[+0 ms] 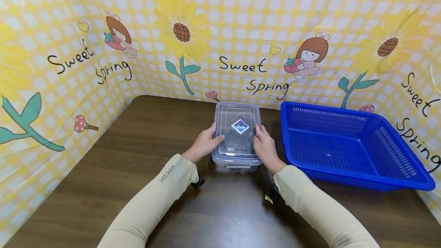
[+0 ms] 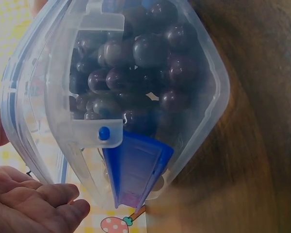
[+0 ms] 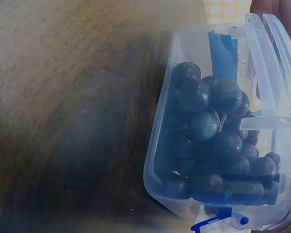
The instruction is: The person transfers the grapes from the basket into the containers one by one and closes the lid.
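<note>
Clear rectangular lidded plastic box of dark round fruit on brown wooden bench, beside blue perforated plastic basket — left hand and right hand each in half-closed grip on its sides; probably slick, stiff, fairly weighty — better held low, both sides

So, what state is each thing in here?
Clear container: upright.
Lid: on the container.
Left latch: swung out, apparently unfastened.
Right latch: same.
Grape-like fruit: inside the container.
Left hand: holds container's left side, thumb on lid.
Right hand: holds container's right side.
Blue basket: upright, open-topped.
</note>
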`<state>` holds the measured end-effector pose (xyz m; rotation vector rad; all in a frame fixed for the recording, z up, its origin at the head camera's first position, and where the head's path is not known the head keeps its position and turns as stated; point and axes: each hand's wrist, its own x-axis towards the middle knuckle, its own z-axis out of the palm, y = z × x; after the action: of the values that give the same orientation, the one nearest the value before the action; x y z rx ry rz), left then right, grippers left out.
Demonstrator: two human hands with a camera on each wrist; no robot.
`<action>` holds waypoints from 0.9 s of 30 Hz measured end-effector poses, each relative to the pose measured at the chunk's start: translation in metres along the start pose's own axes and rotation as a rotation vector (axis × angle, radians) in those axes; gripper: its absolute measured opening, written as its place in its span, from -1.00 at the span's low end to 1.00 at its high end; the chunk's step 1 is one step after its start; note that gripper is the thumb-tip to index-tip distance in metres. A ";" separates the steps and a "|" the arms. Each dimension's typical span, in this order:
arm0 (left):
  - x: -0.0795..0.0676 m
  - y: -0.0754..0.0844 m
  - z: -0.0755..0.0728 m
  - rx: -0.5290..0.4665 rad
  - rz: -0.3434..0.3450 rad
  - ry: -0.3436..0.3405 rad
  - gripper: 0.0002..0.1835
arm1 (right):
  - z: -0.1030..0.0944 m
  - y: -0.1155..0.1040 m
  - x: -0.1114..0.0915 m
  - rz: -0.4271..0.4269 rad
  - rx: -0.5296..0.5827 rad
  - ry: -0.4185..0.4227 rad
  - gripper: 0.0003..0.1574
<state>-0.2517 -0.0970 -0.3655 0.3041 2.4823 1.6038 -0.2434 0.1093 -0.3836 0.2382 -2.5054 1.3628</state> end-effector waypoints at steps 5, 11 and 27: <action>0.001 0.000 0.000 0.016 -0.023 0.000 -0.30 | 0.000 0.001 0.001 -0.007 -0.018 -0.004 -0.47; 0.002 0.000 0.000 0.031 -0.037 0.001 -0.31 | -0.002 0.001 0.002 -0.015 -0.047 -0.014 -0.49; 0.003 -0.006 -0.001 0.071 -0.011 0.004 -0.34 | 0.001 0.000 0.003 -0.016 -0.080 -0.050 -0.49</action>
<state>-0.2551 -0.0991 -0.3704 0.2961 2.5436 1.5161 -0.2468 0.1088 -0.3831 0.2785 -2.5868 1.2628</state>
